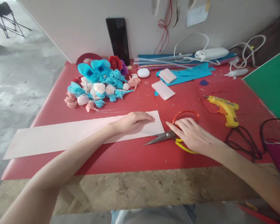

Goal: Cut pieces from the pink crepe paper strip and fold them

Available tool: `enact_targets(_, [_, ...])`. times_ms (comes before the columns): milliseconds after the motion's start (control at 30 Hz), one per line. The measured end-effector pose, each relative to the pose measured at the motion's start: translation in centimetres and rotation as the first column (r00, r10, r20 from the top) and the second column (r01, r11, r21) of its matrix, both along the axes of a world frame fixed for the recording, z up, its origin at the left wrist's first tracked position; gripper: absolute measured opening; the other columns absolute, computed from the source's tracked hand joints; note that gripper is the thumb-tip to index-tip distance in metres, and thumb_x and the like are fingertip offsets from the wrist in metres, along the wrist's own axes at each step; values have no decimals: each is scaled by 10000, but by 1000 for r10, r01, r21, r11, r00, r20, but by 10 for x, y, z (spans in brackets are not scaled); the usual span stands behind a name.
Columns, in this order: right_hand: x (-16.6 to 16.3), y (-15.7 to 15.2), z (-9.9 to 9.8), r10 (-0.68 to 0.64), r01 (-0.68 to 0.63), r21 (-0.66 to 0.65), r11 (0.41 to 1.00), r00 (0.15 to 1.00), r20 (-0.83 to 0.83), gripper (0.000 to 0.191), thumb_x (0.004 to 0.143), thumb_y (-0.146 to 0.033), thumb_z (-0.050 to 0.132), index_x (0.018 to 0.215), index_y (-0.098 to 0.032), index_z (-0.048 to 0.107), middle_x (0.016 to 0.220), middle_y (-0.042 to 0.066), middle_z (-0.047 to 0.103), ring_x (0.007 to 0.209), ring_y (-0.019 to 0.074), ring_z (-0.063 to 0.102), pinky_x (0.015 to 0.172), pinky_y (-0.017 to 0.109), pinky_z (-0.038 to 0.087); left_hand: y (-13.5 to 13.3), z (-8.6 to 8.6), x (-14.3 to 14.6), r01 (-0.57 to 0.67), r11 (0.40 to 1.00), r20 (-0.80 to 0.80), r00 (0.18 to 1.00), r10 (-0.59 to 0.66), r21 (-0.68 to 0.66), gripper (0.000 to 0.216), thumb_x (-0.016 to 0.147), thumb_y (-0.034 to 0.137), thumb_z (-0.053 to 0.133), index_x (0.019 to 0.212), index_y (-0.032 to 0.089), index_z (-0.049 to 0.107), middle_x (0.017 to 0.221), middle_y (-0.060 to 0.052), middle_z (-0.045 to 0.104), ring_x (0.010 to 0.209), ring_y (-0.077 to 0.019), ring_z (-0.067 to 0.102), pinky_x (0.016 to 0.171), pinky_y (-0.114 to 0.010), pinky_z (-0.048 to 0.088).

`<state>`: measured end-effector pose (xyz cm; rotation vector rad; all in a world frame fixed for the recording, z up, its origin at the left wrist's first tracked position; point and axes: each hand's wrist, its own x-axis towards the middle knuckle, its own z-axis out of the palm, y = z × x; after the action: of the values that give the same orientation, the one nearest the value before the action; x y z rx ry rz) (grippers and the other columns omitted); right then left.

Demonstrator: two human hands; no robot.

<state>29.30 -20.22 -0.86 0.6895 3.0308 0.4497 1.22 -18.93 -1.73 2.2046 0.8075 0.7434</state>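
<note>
A long strip of pale pink crepe paper (60, 137) lies across the red tabletop, its left end over the table's edge. My left hand (133, 119) rests flat on its right part, fingers stretched toward the short right edge. Just right of the strip are scissors (169, 134) with dark blades, slightly apart and pointing left; one handle is wrapped in red, the other in yellow. My right hand (192, 133) is on the handles, fingers curled over them, partly hiding the grip. The upper blade's tip reaches the strip's lower right corner.
Behind the strip sits a pile of blue, white and pink paper flowers (100, 84). A black phone (118, 39) leans on the wall. Folded pink paper pieces (163, 90) lie near blue paper (191, 74). To the right is a yellow glue gun (225, 109) with a dark cord.
</note>
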Motion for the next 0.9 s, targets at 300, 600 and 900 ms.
enact_targets(300, [-27,2,9,0,0,0,1000,1000,-26,574,781,-113,426,1353,-76,411,875,120,546,834,246,444,821,381,328,-3,5,4,-49,999,-26,998,49,12,247,905,160,430,1046,114,627,1039,-119,690,940,-165,660,847,-270,527])
enact_targets(600, [-37,4,8,69,-70,-20,997,997,-44,571,799,-183,423,1359,-72,396,899,115,583,842,255,464,812,392,321,-3,3,2,-38,999,-24,999,38,12,252,910,127,418,1109,137,573,1087,-101,671,986,-152,644,875,-261,510])
enact_targets(900, [-34,4,7,112,-113,-14,993,991,-78,529,742,7,340,1258,-5,456,816,97,574,770,226,470,731,339,347,-2,-2,0,-41,998,-41,998,42,37,290,887,70,413,1122,134,571,1109,-94,664,1011,-152,636,900,-285,509])
